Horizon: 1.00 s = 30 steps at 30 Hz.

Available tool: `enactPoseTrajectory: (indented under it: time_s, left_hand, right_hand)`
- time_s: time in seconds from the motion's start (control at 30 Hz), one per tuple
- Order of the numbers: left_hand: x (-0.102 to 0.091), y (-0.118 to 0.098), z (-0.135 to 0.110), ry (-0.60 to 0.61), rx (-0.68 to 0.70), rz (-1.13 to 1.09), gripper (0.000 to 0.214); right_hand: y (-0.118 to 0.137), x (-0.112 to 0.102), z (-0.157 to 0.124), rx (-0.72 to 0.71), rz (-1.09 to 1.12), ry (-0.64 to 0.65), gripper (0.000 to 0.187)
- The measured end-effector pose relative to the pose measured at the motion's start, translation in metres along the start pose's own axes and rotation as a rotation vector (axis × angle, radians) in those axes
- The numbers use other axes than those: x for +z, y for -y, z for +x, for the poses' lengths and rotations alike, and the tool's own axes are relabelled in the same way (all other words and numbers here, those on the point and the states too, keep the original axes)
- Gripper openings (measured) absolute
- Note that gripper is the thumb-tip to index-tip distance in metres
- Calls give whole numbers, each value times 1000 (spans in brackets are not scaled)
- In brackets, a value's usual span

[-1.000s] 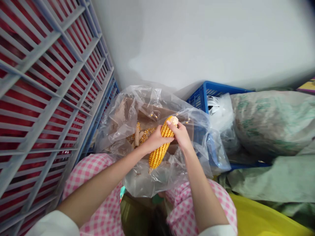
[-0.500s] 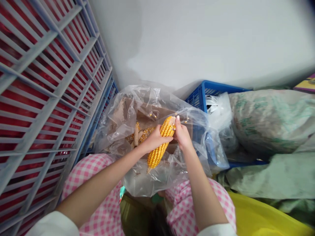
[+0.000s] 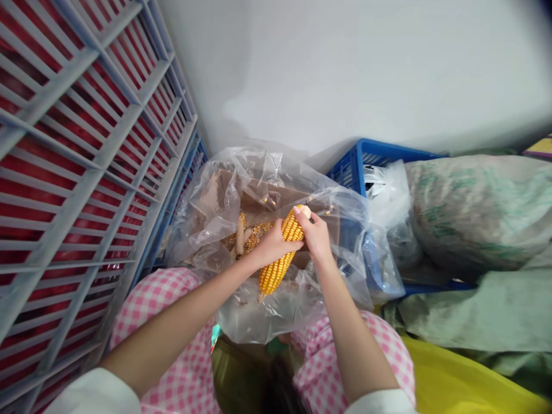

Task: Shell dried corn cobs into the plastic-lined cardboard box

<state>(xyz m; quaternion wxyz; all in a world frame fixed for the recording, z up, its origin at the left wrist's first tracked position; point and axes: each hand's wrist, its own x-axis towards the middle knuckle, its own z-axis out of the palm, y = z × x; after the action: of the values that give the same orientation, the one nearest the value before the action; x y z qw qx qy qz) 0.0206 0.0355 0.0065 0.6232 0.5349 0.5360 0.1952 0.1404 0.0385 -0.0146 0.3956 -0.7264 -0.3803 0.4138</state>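
Observation:
A yellow corn cob (image 3: 276, 270), dense with kernels, is held slantwise over a box lined with clear plastic. My left hand (image 3: 276, 244) wraps round its middle, the thumb lying across the kernels. Around the upper end my right hand (image 3: 317, 233) is closed, its thumb pressed on the kernels near the pale tip. Below, inside the cardboard box (image 3: 250, 192), lie loose corn kernels (image 3: 259, 233) and a bare cob (image 3: 240, 236). The clear plastic sheet (image 3: 267, 322) drapes over the box sides, with a few kernels caught on it.
On the left rises a tall grey slatted crate (image 3: 116, 144) with red showing behind it. A blue crate (image 3: 360, 167) with a white plastic bag (image 3: 388, 190) stands to the right, beside a stuffed sack (image 3: 483, 207). Yellow sheeting (image 3: 466, 379) lies at lower right. A white wall (image 3: 345, 69) is behind.
My right thumb has moved left from the cob's tip onto the kernels just below it. My left hand keeps its hold, and the cob stays in nearly the same place.

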Motion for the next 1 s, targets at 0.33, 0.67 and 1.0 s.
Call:
enactPoseTrajectory:
  time_s: [0.33, 0.67, 1.0]
  left_hand:
    - [2, 3, 7, 3, 19, -397, 44]
    - [-11, -2, 16, -274, 109, -583, 33]
    - [-26, 4, 29, -352, 176, 56, 43]
  right_hand:
    - [15, -10, 1, 162, 134, 136, 67]
    - [-4, 23, -43, -55, 99, 279, 47]
    - [-10, 3, -50, -124, -260, 217, 39]
